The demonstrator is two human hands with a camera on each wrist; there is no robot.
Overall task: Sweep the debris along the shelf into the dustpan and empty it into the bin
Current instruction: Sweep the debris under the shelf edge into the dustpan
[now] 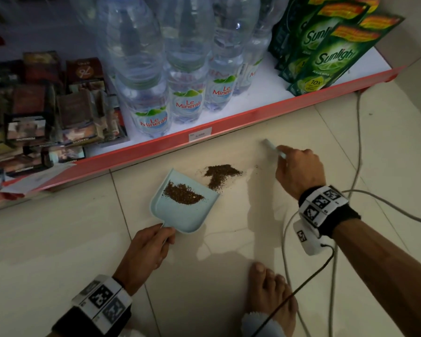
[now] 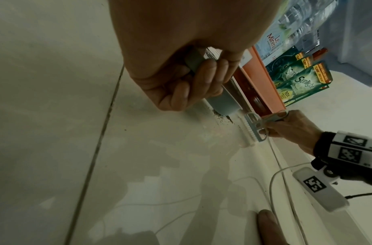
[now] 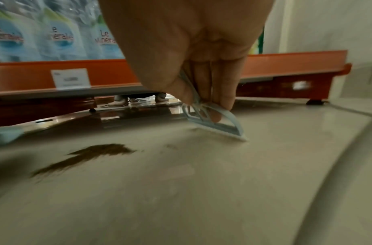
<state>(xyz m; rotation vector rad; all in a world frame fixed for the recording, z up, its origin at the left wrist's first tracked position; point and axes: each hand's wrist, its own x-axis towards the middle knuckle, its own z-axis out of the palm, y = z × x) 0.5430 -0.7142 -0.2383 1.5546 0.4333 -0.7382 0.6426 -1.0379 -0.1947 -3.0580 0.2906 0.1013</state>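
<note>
A pale blue dustpan [image 1: 180, 215] lies on the tiled floor with a crescent of brown debris [image 1: 182, 190] in it. My left hand [image 1: 148, 249] grips its handle [image 2: 220, 97]. A second brown pile [image 1: 219, 175] lies on the floor just off the pan's right lip, also seen in the right wrist view as debris [image 3: 86, 155]. My right hand [image 1: 299, 173] pinches a small pale blue brush [image 1: 274, 147], whose bristles [image 3: 220, 131] touch the floor to the right of the pile. The brush [image 2: 315, 127] stands apart from the pan.
A low shelf with an orange front edge [image 1: 204, 125] holds water bottles [image 1: 187, 88], green detergent packs [image 1: 326, 54] and dark boxes [image 1: 46, 113]. White cables [image 1: 357, 152] trail across the floor at right. My bare foot [image 1: 270, 290] rests near the bottom.
</note>
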